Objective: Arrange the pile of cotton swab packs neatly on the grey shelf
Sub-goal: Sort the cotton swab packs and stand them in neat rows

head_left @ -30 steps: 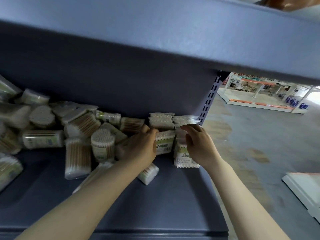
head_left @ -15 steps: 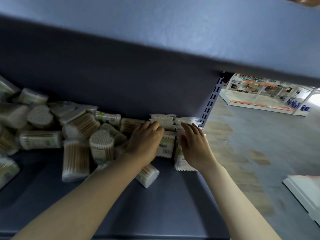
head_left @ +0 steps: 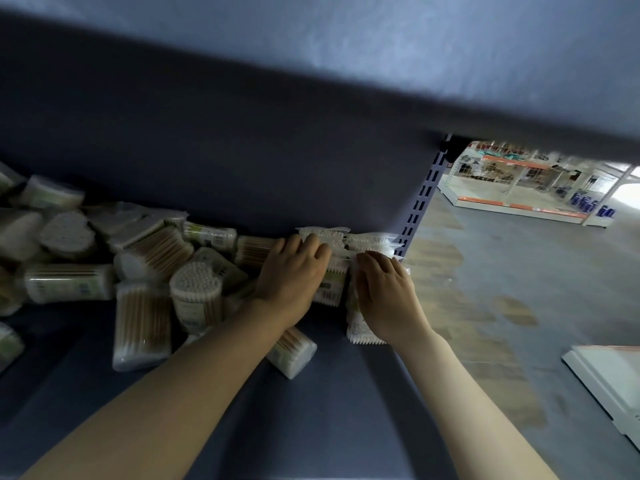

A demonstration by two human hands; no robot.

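Both hands [head_left: 294,275] [head_left: 388,292] flat on stacked swab packs [head_left: 346,237], shelf [head_left: 346,393] corner

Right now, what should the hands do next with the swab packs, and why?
Probably the left hand should reach for the loose pack lying under its wrist and stand it beside the row. Both hands already rest on the tidy packs by the shelf's right end, while the pile waits jumbled to the left.

Grey concrete floor [head_left: 540,271] stretches toward bright, distant store racks [head_left: 519,181] with orange trim.
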